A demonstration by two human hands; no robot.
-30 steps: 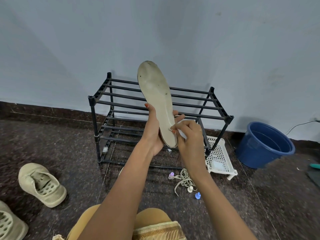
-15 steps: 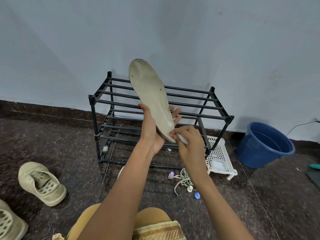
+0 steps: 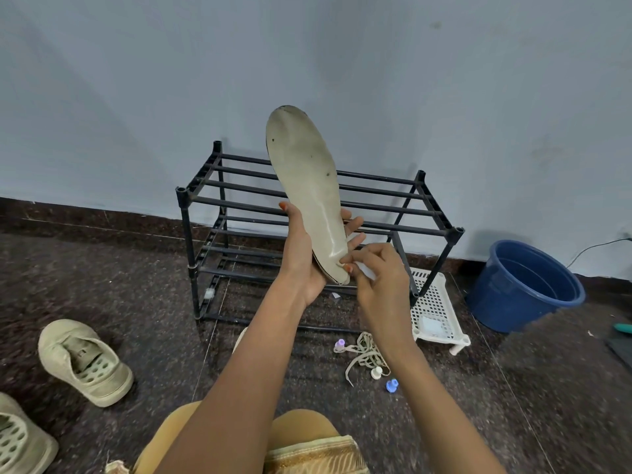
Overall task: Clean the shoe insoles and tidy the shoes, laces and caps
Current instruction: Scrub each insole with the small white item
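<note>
My left hand (image 3: 304, 254) grips a worn beige insole (image 3: 307, 186) by its heel end and holds it upright in front of the black shoe rack (image 3: 376, 193). My right hand (image 3: 379, 278) pinches a small white wipe (image 3: 366, 270) against the insole's lower edge. Two beige shoes lie on the floor at the left, one whole (image 3: 85, 360) and one cut off by the frame's corner (image 3: 20, 439). A tangle of beige laces (image 3: 364, 354) lies on the floor under my right forearm, with a purple cap (image 3: 339, 344), a white cap (image 3: 376, 372) and a blue cap (image 3: 392, 385) around it.
A white perforated plastic tray (image 3: 437, 313) stands beside the rack's right leg. A blue bucket (image 3: 523, 285) sits at the right by the wall. A dark mat with a green object (image 3: 622, 326) shows at the right edge. My knees in tan trousers (image 3: 301, 436) fill the bottom.
The insole has tilted and shifted slightly in my left hand. My right hand with the wipe has slid down toward the insole's heel edge.
</note>
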